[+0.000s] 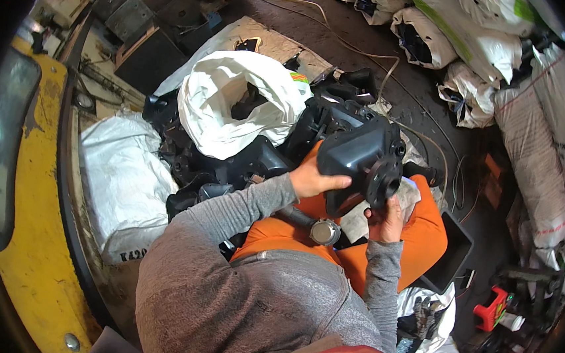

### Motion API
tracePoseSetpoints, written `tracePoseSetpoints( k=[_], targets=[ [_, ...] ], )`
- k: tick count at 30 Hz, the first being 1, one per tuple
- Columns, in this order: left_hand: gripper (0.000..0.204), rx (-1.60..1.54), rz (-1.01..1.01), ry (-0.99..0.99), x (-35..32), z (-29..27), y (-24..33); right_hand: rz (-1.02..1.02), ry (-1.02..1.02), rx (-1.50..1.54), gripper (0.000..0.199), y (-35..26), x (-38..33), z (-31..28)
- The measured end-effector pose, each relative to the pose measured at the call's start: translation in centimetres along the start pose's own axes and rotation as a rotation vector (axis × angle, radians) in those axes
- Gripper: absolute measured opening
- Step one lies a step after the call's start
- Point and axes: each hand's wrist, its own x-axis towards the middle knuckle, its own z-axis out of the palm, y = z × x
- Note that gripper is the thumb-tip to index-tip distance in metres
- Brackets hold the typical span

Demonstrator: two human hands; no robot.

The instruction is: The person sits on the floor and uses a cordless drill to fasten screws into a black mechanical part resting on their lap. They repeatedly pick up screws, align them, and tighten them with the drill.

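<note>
1. The left hand [315, 180] is gripping a black part [354, 152].
2. The right hand [388, 221] is touching its flange [381, 182].
3. A white sack [199, 113] is standing open among black pieces [263, 158].
4. A yellow panel [34, 250] is rising at far left.

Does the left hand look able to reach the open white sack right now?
Probably not yet: the left hand is gripping a black plastic housing, so it would likely have to let go first. The open white sack looks near, with black parts between.
</note>
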Motion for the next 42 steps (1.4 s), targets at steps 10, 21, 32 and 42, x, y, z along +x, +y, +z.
tracePoseSetpoints(
  k=[10,21,32,42],
  targets=[
    [0.036,1.017,-0.265,0.498,26.9,-13.4,-6.9,0.058,0.375,0.259,0.037,-1.2,-1.1,-12.9],
    [0.029,1.445,-0.609,0.257,31.5,-14.7,-21.5,-0.097,0.6,0.231,0.029,-5.6,-5.2,-16.8],
    [0.025,0.142,-0.346,-0.372,3.5,-21.8,3.7,0.074,0.052,0.397,0.045,-6.7,-7.0,-24.4],
    [0.061,0.668,-0.778,1.024,9.9,-39.8,-29.4,-0.02,0.434,0.358,0.037,-6.2,-4.0,-21.1]
  ],
)
